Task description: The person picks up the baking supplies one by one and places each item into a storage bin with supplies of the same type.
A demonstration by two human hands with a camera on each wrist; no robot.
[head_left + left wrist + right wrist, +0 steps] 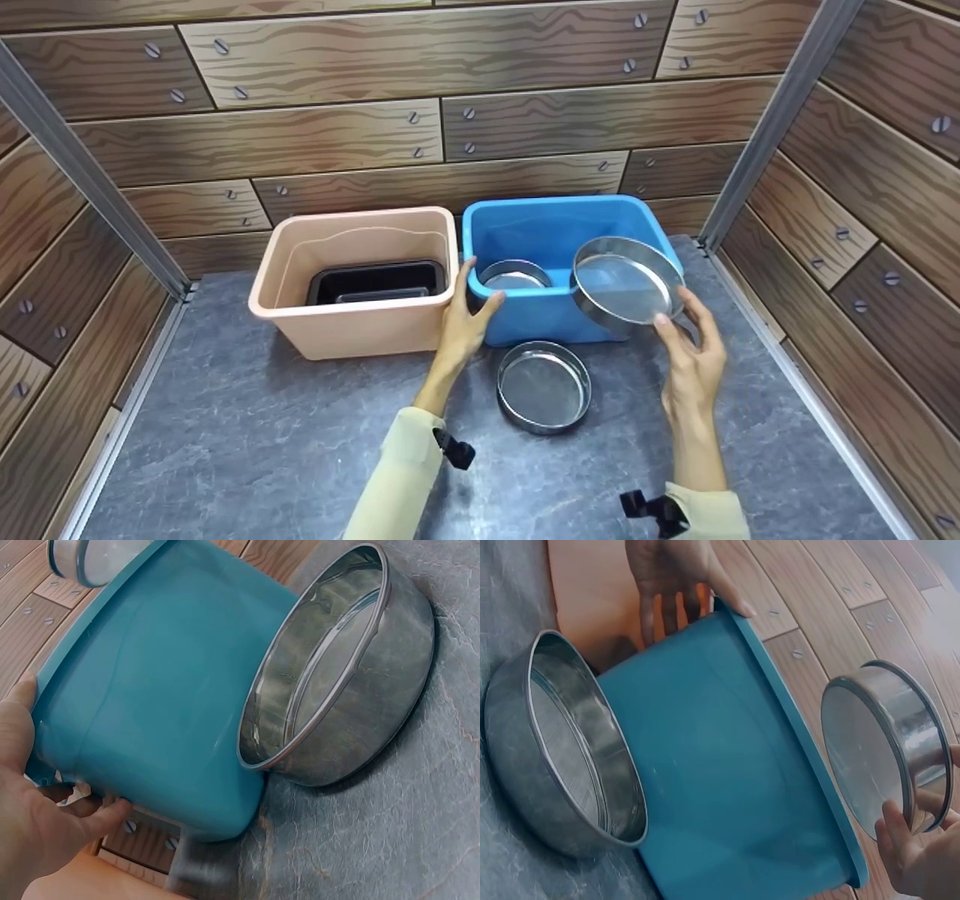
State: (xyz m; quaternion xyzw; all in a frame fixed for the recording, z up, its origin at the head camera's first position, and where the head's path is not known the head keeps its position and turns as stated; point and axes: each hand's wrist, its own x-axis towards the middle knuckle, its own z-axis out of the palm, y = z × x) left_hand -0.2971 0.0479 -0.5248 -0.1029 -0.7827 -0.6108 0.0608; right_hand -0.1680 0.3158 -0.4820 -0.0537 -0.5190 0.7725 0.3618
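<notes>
My right hand point(694, 360) pinches the near right edge of a round metal sieve point(626, 281), thumb on one side and fingers on the other. The sieve is tilted above the front right rim of a blue bin point(555, 319). My left hand point(461, 322) touches that bin's front left corner, thumb at the rim and fingers fairly straight along the side, as the right wrist view shows. Inside the blue bin lies another sieve point(516, 274), partly hidden by the front wall. A third sieve point(544, 386) rests on the grey surface before the bin, close to its wall.
Left of the blue bin stands a peach bin point(360, 330) with a black tray point(375, 281) inside. Wood-patterned panels point(420, 56) enclose the back and sides of the grey marbled surface point(247, 435).
</notes>
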